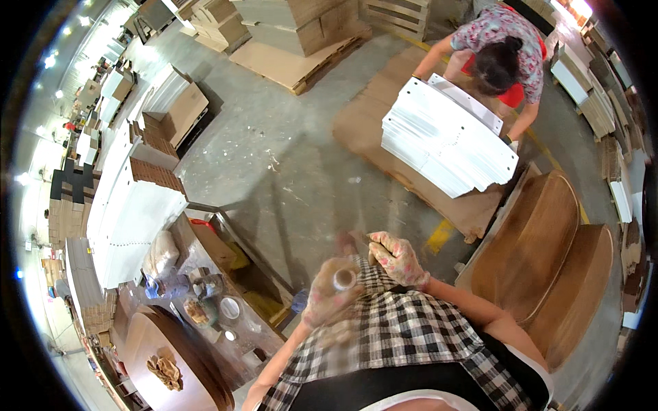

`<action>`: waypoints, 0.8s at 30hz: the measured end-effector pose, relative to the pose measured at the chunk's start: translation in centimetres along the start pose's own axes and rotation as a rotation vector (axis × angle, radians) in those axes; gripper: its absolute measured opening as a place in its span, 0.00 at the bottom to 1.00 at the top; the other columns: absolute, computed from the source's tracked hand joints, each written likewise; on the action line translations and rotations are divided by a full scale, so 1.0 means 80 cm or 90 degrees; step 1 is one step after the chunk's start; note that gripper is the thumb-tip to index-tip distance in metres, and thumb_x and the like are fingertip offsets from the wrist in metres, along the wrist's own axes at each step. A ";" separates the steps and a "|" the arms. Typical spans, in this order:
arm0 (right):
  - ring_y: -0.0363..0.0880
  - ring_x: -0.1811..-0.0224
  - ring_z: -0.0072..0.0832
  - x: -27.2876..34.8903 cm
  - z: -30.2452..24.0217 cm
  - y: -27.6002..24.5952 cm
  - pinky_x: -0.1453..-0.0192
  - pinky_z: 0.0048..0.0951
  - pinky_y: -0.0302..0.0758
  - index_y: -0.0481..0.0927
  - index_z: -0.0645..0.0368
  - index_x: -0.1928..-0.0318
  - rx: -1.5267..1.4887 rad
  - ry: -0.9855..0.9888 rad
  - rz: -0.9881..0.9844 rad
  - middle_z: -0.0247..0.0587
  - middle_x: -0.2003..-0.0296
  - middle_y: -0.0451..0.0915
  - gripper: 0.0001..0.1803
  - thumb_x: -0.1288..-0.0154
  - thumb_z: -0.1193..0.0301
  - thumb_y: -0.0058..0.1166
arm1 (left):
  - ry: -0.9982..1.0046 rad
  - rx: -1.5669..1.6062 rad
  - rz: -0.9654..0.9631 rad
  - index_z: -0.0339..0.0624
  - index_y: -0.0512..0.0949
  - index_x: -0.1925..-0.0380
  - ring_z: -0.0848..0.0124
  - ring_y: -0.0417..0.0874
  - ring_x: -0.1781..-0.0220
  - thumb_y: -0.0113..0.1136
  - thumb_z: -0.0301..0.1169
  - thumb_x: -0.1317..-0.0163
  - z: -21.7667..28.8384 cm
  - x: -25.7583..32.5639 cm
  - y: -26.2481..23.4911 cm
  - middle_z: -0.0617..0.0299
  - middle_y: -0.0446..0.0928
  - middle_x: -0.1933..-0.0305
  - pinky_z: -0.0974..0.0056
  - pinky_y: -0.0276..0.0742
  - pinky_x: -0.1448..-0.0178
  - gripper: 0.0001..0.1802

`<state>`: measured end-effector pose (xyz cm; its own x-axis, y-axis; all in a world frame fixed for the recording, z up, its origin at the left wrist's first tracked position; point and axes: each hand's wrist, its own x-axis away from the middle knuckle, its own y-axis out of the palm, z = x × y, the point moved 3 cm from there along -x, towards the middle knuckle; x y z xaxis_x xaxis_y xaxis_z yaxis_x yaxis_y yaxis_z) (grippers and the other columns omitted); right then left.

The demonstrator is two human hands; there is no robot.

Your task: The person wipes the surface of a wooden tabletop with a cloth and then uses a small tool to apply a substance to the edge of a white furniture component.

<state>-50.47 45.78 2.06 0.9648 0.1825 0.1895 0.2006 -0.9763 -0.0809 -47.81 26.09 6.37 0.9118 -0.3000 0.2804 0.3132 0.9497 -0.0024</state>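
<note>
Both my hands are in front of my black-and-white checked apron (404, 318) and wear pale, flower-patterned gloves. Smeared by motion, my left hand (321, 301) is closed around a small container with a round white end (345, 279); its kind is unclear. My right hand (401, 260), a little farther out and to the right, is closed with the fingers pinched together. A thin brownish thing (372, 255) shows at its fingertips, too small to name. A reddish blur lies between the hands.
Left, a workbench (250, 315) carries jars, a white lid (229, 308) and curved brown boards (147, 342) with crumpled paper (164, 372). Brown curved panels (528, 253) stand at right. Ahead, a person (500, 58) bends over stacked white panels (445, 140) on cardboard (363, 130).
</note>
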 end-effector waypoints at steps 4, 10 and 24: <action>0.75 0.73 0.18 -0.047 0.015 -0.001 0.70 0.23 0.72 0.79 0.61 0.44 -0.078 -0.044 0.026 0.28 0.74 0.78 0.15 0.29 0.73 0.53 | 0.024 0.005 -0.048 0.43 0.76 0.50 0.70 0.76 0.46 0.71 0.25 0.45 0.008 -0.068 -0.017 0.61 0.76 0.50 0.63 0.73 0.42 0.22; 0.76 0.73 0.19 -0.136 -0.009 -0.024 0.71 0.28 0.74 0.79 0.60 0.45 0.111 -0.013 0.077 0.30 0.73 0.81 0.15 0.29 0.72 0.52 | 0.102 -0.063 -0.023 0.39 0.71 0.52 0.77 0.76 0.53 0.71 0.21 0.47 0.033 -0.159 -0.069 0.65 0.76 0.52 0.69 0.73 0.47 0.24; 0.83 0.69 0.30 -0.253 -0.076 0.005 0.66 0.34 0.79 0.78 0.63 0.48 0.157 -0.038 0.032 0.47 0.69 0.83 0.13 0.28 0.70 0.51 | 0.088 0.034 -0.030 0.41 0.72 0.54 0.75 0.75 0.51 0.71 0.24 0.47 0.063 -0.243 -0.140 0.63 0.76 0.52 0.67 0.71 0.44 0.22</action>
<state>-70.96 40.96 4.17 0.9815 0.1482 0.1214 0.1805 -0.9278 -0.3264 -70.32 21.76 5.76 0.9251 -0.3509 0.1448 0.3458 0.9364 0.0598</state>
